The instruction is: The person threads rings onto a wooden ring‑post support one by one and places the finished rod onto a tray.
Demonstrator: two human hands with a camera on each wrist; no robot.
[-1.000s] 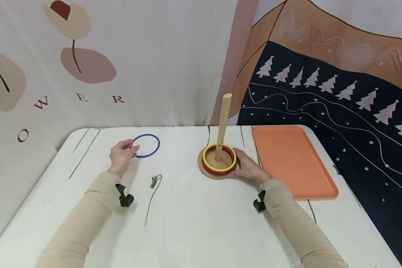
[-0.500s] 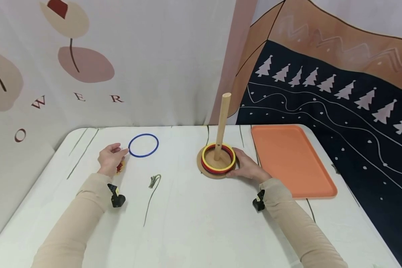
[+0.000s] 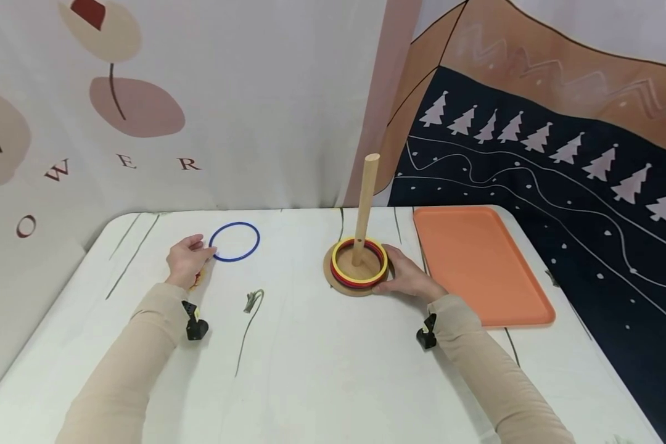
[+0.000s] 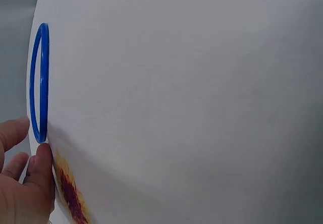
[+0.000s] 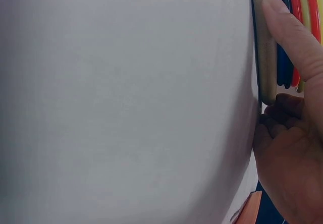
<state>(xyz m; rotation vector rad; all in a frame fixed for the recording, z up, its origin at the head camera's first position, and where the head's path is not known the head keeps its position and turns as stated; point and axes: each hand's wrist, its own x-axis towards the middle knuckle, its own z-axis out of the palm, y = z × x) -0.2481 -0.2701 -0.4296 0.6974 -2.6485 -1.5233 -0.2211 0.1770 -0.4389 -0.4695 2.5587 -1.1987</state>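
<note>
A blue ring [image 3: 232, 259] lies flat on the white-covered table. At its left edge is my left hand [image 3: 186, 260], thumb and fingers loosely spread around the near end of the ring [image 4: 45, 82] in the left wrist view. My right hand [image 3: 409, 276] grips the right side of the round wooden base of a ring-toss stand [image 3: 368, 191], its thumb pressing on the base edge [image 5: 267, 52]. Stacked around the upright peg are several rings, with a yellow ring [image 3: 357, 282] on top and red and blue ones beneath.
An orange tray [image 3: 483, 265] lies right of the stand. A printed plant stem [image 3: 250, 314] marks the cloth in front. A patterned curtain [image 3: 266, 123] hangs behind the table's far edge. Part of a red-yellow printed flower [image 4: 70, 191] shows beside the left hand.
My left hand drew back to the left from the blue ring, then came slightly nearer its left edge again. The right hand stays on the stand. The head view has shifted slightly.
</note>
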